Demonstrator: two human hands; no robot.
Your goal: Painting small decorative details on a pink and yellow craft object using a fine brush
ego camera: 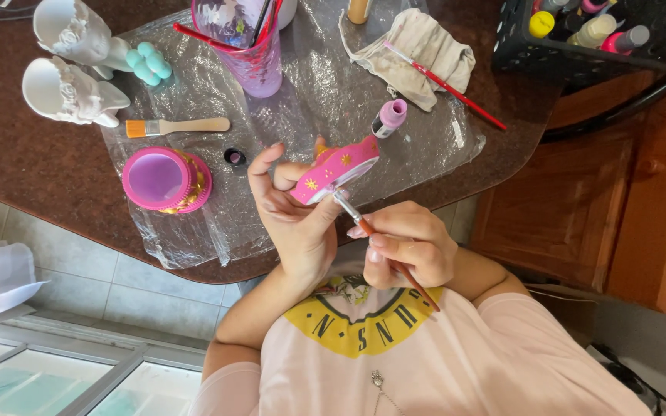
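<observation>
Brown stone counter (32,166) draped in clear plastic sheeting (333,92). Far left: two white figurines (71,62), flat brush (175,126), pink round box (166,179). Centre, near the counter edge: left hand (290,216) gripping a pink lid (337,169) dotted with gold stars, tilted. Just right: right hand (406,246) pinching a thin paintbrush (383,250), bristles touching the lid's underside. Farther right: rag (418,46), red brush (449,85), black crate of paint bottles (587,35).
</observation>
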